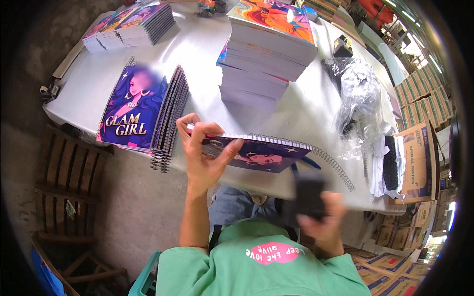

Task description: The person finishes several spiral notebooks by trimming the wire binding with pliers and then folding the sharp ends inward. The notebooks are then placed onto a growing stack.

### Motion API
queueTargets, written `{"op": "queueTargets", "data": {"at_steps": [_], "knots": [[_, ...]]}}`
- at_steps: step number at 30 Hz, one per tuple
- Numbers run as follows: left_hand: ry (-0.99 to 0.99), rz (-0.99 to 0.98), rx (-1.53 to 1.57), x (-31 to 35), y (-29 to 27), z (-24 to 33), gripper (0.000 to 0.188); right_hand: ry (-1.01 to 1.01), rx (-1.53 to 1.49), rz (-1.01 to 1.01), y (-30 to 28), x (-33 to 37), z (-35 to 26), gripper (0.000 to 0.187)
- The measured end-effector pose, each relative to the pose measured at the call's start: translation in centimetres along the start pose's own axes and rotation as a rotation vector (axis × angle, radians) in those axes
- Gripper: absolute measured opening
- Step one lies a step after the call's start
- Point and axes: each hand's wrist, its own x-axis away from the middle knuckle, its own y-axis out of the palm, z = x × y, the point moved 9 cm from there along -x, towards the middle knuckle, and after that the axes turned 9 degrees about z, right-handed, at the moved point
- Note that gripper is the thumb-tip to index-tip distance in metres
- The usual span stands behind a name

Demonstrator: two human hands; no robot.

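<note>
My left hand grips a purple-covered notebook by its left end, thumb on the illustrated cover and fingers round the far side, tilting it above the table's near edge. A metal spiral coil runs through part of the notebook's upper edge and sticks out loose past its right end. Below that tail, my right hand is closed round a dark block-like object, too blurred to name. Something with blue curved handles shows behind the notebook's right corner, partly hidden.
Finished-looking spiral notebooks lie stacked at left on the white table. A tall stack of unbound books stands ahead, another book stack far left. Clear plastic bags, a cardboard box and a wooden chair flank the sides.
</note>
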Motion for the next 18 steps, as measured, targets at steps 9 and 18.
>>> {"op": "queueTargets", "data": {"at_steps": [9,18], "knots": [[0.197,-0.189,-0.105,0.4,1.1,1.5,0.043,0.308,-0.429,0.115,-6.8,-9.8,5.7,0.038],[0.067,-0.081,-0.042,0.5,-0.4,0.2,0.052,0.329,-0.683,-0.487,7.6,-12.3,4.1,0.024]]}}
